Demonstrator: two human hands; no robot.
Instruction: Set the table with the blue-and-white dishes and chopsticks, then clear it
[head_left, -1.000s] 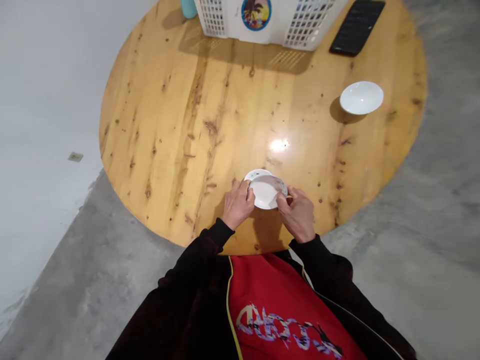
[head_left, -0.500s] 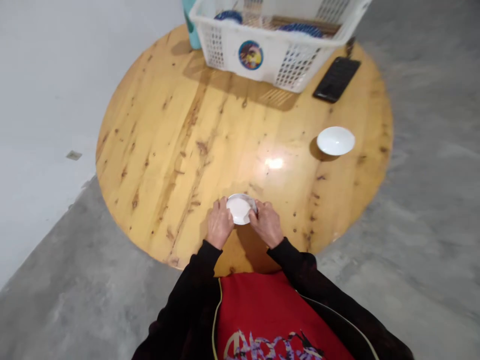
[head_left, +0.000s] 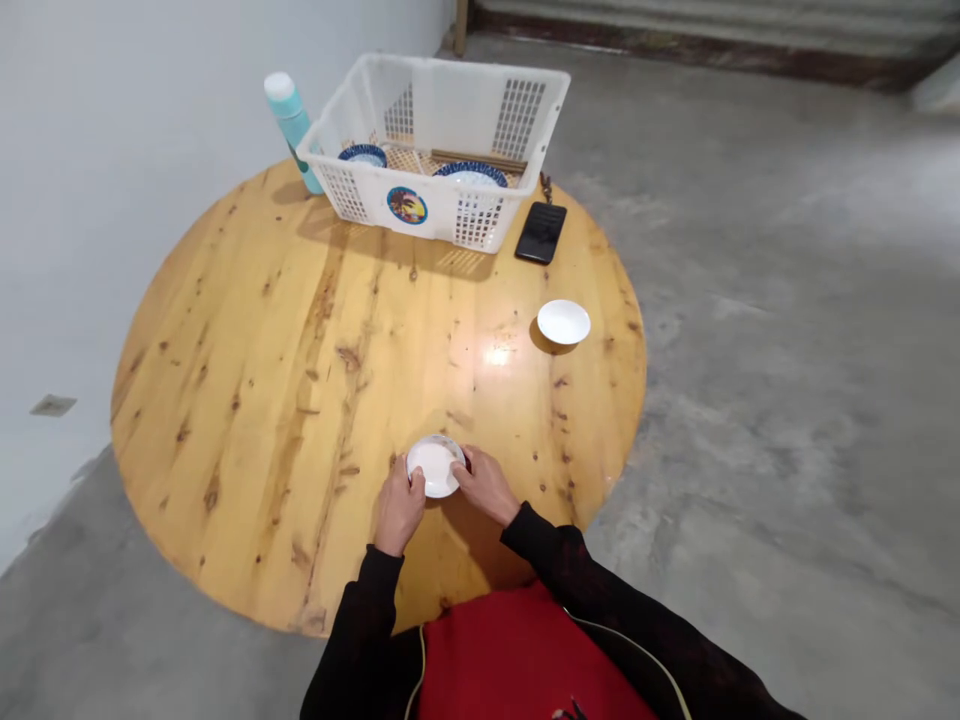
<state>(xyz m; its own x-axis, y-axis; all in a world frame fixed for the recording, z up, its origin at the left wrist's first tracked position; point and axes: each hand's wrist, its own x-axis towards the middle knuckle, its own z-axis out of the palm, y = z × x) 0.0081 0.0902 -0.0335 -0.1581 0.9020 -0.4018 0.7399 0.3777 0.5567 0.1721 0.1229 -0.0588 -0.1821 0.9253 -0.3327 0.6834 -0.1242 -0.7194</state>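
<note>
A small white dish (head_left: 436,464) sits near the front edge of the round wooden table (head_left: 285,340). My left hand (head_left: 398,512) grips its left rim with curled fingers. My right hand (head_left: 486,484) grips its right rim the same way. A second dish seems to lie under the top one; I cannot tell for sure. Both sleeves are black.
Another white dish (head_left: 564,322) lies at the table's right side. A white plastic basket (head_left: 437,150) holding blue-rimmed bowls and chopsticks stands at the back, a teal bottle (head_left: 292,127) to its left, a black phone (head_left: 541,232) to its right. Grey concrete floor surrounds the table.
The view has tilted up and pulled back, bringing the whole basket and bottle into sight. Both hands have stayed on the white dish at the table's front edge.
</note>
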